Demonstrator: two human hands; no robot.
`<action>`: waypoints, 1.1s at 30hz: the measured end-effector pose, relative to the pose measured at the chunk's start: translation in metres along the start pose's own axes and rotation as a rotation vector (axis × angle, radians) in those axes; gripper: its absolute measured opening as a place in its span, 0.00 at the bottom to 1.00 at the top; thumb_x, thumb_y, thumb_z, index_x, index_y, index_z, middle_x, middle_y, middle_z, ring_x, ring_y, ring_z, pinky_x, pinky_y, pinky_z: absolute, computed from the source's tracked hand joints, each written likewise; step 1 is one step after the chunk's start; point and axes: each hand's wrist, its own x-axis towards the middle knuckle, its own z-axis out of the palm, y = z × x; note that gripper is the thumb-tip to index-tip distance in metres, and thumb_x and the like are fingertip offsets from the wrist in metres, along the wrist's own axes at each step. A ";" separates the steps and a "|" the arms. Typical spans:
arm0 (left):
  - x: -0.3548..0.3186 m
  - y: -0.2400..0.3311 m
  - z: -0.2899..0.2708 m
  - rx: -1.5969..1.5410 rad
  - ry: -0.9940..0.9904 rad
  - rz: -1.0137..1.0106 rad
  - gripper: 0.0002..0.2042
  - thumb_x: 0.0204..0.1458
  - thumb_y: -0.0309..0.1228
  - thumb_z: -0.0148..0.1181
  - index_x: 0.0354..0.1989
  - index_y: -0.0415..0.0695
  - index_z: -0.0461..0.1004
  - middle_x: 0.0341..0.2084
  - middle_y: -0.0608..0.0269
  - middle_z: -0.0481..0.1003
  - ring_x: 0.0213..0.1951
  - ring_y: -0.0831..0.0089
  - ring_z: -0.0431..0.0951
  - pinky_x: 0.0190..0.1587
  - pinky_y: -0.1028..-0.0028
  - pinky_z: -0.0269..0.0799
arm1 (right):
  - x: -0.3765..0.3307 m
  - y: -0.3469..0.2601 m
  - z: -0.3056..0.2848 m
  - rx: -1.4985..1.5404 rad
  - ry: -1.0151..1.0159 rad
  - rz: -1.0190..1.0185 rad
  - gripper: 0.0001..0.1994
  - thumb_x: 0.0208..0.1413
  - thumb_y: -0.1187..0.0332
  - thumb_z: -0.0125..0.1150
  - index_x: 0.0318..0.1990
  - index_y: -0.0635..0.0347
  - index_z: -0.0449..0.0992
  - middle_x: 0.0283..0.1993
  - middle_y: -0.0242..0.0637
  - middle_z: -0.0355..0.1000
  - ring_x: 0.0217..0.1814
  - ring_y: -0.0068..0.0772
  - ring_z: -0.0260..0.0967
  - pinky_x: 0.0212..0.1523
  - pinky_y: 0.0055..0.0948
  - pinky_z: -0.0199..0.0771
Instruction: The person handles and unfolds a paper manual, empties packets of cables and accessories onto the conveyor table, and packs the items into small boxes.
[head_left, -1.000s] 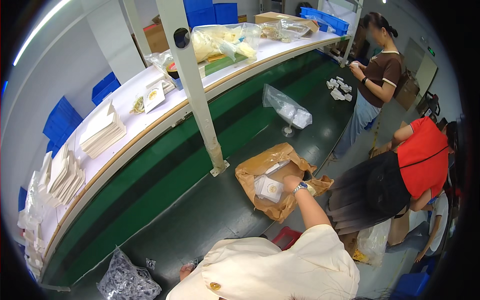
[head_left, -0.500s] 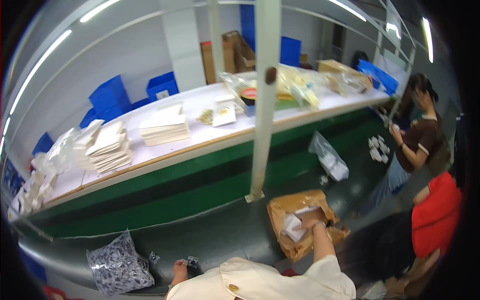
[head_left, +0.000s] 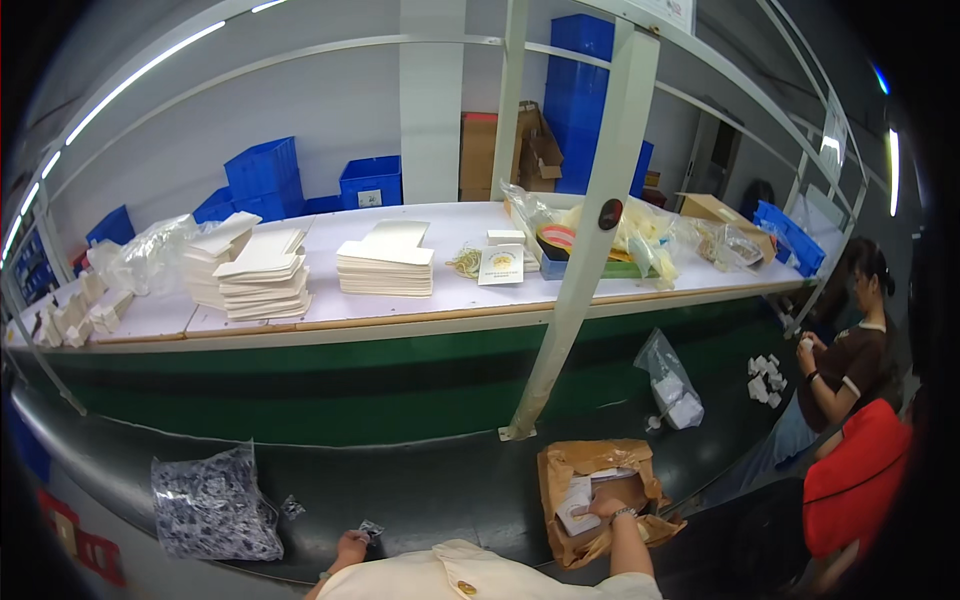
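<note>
Brown paper bag (head_left: 600,490) lies open on the dark counter (head_left: 430,490) near its front edge, right of the white post's foot. The right hand (head_left: 603,508) is inside the bag's mouth, fingers closed on a white packet (head_left: 578,500) there. The left hand (head_left: 352,545), at the front edge, pinches a small clear sachet (head_left: 370,529). Further left along that edge sits a clear bag of small printed packets (head_left: 212,500). A clear plastic bag (head_left: 670,382) stands behind the paper bag. Stacks of flat white cardboard (head_left: 385,265) rest on the raised white shelf (head_left: 450,300) beyond. Two other people stand at the counter's right end.
</note>
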 end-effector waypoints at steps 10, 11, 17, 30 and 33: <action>-0.019 0.059 0.019 -0.074 -0.196 -0.046 0.06 0.48 0.26 0.56 0.33 0.39 0.74 0.26 0.61 0.74 0.28 0.74 0.75 0.28 0.75 0.74 | 0.034 0.064 0.038 -0.107 0.077 -0.081 0.43 0.29 0.40 0.69 0.45 0.72 0.70 0.48 0.56 0.68 0.49 0.51 0.66 0.49 0.37 0.65; -0.018 0.056 0.022 -0.081 -0.209 -0.040 0.06 0.47 0.28 0.58 0.32 0.39 0.75 0.24 0.62 0.74 0.26 0.75 0.74 0.26 0.75 0.73 | 0.031 0.073 0.042 -0.103 0.079 -0.073 0.43 0.29 0.40 0.69 0.45 0.72 0.70 0.48 0.56 0.68 0.49 0.51 0.66 0.49 0.37 0.65; -0.022 0.027 0.008 -0.098 -0.214 -0.105 0.06 0.47 0.28 0.56 0.30 0.40 0.75 0.24 0.63 0.74 0.26 0.74 0.74 0.27 0.75 0.73 | -0.001 0.036 0.038 -0.019 0.092 0.123 0.43 0.29 0.42 0.70 0.48 0.72 0.69 0.49 0.55 0.68 0.53 0.51 0.65 0.52 0.36 0.64; -0.028 0.038 0.013 -0.037 -0.201 0.010 0.08 0.47 0.31 0.55 0.32 0.40 0.76 0.26 0.60 0.76 0.28 0.73 0.76 0.30 0.73 0.72 | 0.001 0.032 0.051 0.031 0.174 -0.121 0.40 0.28 0.50 0.73 0.45 0.75 0.68 0.47 0.59 0.67 0.50 0.54 0.65 0.49 0.38 0.66; -0.026 0.036 0.009 0.041 -0.299 0.010 0.07 0.50 0.30 0.53 0.34 0.43 0.74 0.28 0.64 0.73 0.32 0.75 0.73 0.32 0.75 0.72 | 0.005 0.035 0.060 0.166 0.265 -0.193 0.38 0.28 0.54 0.74 0.44 0.75 0.68 0.42 0.59 0.70 0.45 0.53 0.68 0.46 0.38 0.68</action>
